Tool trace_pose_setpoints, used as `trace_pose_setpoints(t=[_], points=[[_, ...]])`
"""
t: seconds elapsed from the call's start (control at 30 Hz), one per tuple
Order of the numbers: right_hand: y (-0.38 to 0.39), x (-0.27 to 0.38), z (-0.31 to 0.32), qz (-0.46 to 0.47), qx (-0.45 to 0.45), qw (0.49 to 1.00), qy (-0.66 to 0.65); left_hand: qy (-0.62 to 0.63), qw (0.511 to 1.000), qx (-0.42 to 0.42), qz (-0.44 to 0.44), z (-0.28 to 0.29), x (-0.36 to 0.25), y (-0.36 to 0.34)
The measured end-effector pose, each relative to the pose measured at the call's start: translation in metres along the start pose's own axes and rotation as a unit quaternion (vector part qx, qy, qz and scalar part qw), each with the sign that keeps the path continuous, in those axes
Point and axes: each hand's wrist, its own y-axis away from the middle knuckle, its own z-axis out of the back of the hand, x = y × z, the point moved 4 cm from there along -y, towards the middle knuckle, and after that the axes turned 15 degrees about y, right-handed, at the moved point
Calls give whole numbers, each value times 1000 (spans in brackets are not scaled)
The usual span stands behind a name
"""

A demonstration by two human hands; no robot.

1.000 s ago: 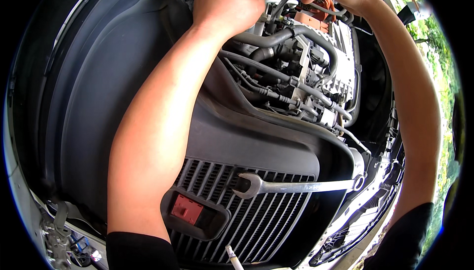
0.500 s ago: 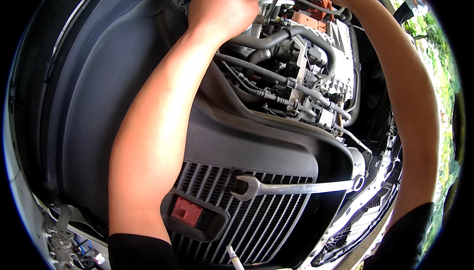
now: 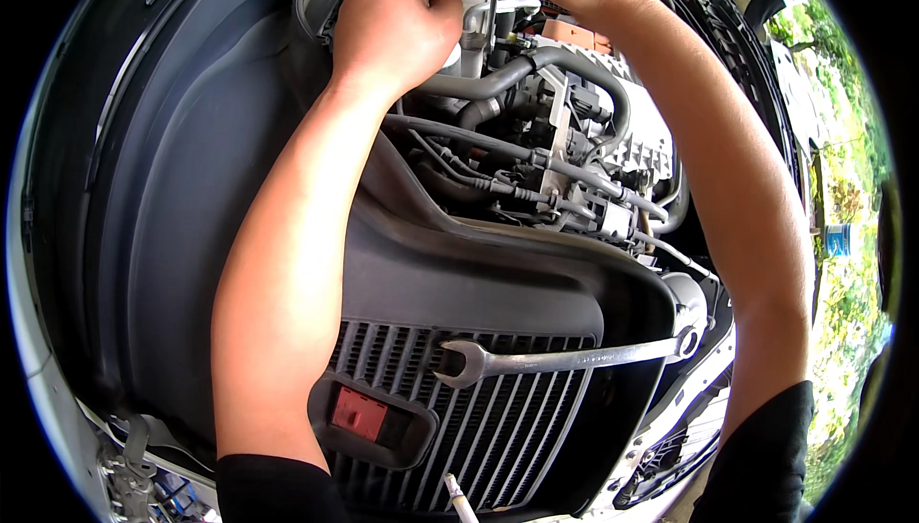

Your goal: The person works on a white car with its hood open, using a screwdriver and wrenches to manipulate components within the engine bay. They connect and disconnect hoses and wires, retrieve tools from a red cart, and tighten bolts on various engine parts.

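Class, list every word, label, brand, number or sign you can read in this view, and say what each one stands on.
Readable text: none.
Combination wrench: faint marks along the shank, too small to read.
Blue object near the right rim: too small and blurred to make out any lettering.
Red block: no lettering can be made out.
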Motion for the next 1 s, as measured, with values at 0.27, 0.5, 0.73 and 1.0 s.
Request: trace_pose_setpoints(t=[0.27, 0.5, 0.73, 1.0], points=[[-11, -19, -25, -26, -179, 938, -297, 12, 1000, -1, -14, -6, 2, -1], [45, 1, -59, 14, -147, 977, -154, 81, 984, 127, -96, -9, 32, 2], [94, -7, -78, 282, -124, 951, 37, 134, 939, 286, 135, -30, 28, 10], [87, 5, -71, 408, -167, 896, -55, 255, 916, 241, 192, -16, 5, 18]])
